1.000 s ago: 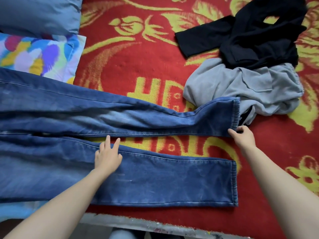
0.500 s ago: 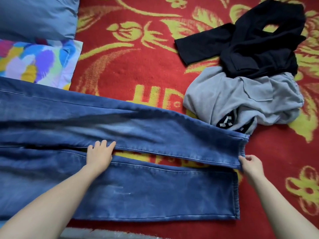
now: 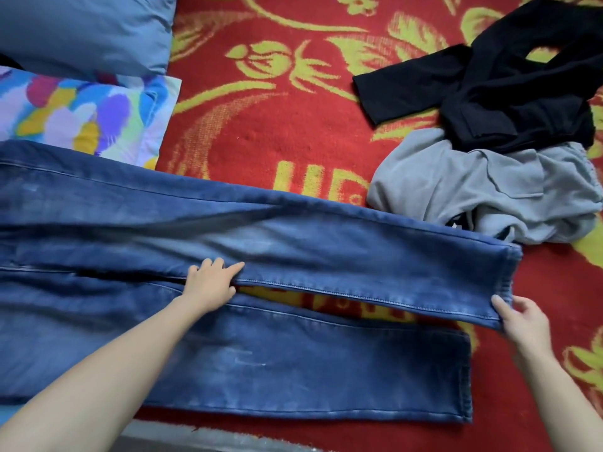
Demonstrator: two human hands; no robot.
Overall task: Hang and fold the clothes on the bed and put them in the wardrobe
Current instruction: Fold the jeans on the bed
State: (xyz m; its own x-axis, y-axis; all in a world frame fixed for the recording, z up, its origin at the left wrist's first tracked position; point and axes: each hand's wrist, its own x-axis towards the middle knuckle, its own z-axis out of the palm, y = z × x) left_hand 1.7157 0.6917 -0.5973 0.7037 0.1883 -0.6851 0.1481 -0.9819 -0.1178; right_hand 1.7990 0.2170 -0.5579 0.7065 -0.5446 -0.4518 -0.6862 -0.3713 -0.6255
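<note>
A pair of blue jeans (image 3: 326,252) lies spread across the red and yellow bedcover (image 3: 277,125), legs pointing right. My left hand (image 3: 208,285) grips the inner seam of the far leg near its middle. My right hand (image 3: 522,316) pinches the near corner of that leg's hem and holds it lifted over the near leg (image 3: 326,363), which lies flat. A crumpled grey garment (image 3: 483,190) sits at the right, with a black garment (image 3: 509,93) on top of it further back.
A blue pillow (image 3: 81,31) and a pillow with a colourful print (image 3: 81,115) lie at the back left. The bed's front edge (image 3: 212,440) runs along the bottom of the view.
Both hands have pulled the far jeans leg toward me, so it now partly overlaps the near leg. The gap of bedcover between the legs has narrowed.
</note>
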